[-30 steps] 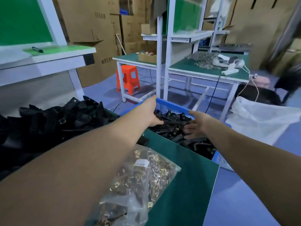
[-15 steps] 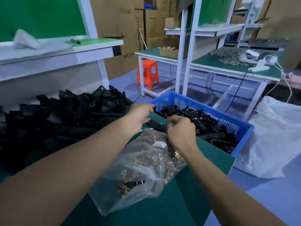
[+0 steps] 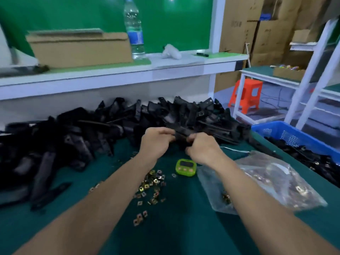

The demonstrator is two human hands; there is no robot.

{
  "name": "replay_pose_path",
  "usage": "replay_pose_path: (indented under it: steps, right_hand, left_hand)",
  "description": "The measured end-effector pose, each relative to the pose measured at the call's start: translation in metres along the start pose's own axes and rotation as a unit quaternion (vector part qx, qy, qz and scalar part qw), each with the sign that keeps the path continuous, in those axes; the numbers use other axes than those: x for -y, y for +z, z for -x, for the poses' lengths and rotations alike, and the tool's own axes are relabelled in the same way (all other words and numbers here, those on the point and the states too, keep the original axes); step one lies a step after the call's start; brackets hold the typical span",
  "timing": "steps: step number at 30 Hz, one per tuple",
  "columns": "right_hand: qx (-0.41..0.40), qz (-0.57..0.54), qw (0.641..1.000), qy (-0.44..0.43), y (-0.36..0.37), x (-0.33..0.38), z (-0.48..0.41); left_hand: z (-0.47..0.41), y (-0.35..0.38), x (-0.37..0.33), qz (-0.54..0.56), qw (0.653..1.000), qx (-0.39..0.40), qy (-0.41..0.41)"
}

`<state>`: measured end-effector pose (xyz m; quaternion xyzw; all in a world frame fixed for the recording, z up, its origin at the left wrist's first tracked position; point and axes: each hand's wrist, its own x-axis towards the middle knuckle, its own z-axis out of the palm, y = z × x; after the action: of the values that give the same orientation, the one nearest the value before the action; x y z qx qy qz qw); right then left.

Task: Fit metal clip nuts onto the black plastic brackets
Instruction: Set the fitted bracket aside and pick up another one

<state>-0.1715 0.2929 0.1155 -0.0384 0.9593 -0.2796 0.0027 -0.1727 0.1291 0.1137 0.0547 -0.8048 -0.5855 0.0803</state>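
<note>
Head view: black bracket held off the table between both hands, at the near edge of the bracket pile. Left hand has its fingers curled over the bracket's left end; right hand grips the right end, fingers wrapped under. The bracket is blurred, so I cannot tell whether a clip nut sits on it or in the fingers.

Loose clip nuts lie scattered on the green table mat below and between the forearms, brass-coloured, a few strays nearer the camera. Green timer lies flat just below the right wrist. Clear plastic bag with more clip nuts lies right of the right forearm.

The pile runs across the back of the mat from the left edge to the right corner. Blue basket at far right holds more black brackets.

Shelf above the pile: cardboard box, water bottle upright beside it. Orange stool on the floor beyond.
</note>
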Motion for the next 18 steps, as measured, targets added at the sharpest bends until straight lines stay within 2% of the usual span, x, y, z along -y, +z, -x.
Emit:
replay_pose_path:
  steps: [2,4,9,12,14,18]
  right_hand:
    - [0.046,0.024,0.999,-0.016,0.022,0.013,-0.013]
    - [0.056,0.025,0.998,-0.018,0.04,0.022,-0.02]
    - [0.027,0.05,0.998,0.028,0.088,0.029,-0.027]
    - [-0.028,0.058,0.998,0.008,0.106,0.034,-0.031]
    - [-0.048,0.055,0.997,0.004,0.112,0.042,-0.036]
    - [-0.015,0.082,0.996,0.035,0.119,0.058,-0.047]
  left_hand:
    - [0.001,-0.036,0.028,-0.05,0.998,-0.038,-0.009]
    - [0.004,-0.071,0.055,-0.068,0.995,-0.061,-0.026]
    - [0.02,-0.136,0.106,-0.094,0.991,-0.086,-0.05]
    - [0.031,-0.162,0.124,-0.174,0.977,-0.105,-0.061]
    - [0.037,-0.171,0.13,-0.207,0.971,-0.091,-0.083]
    - [0.049,-0.164,0.136,-0.302,0.949,-0.008,-0.088]
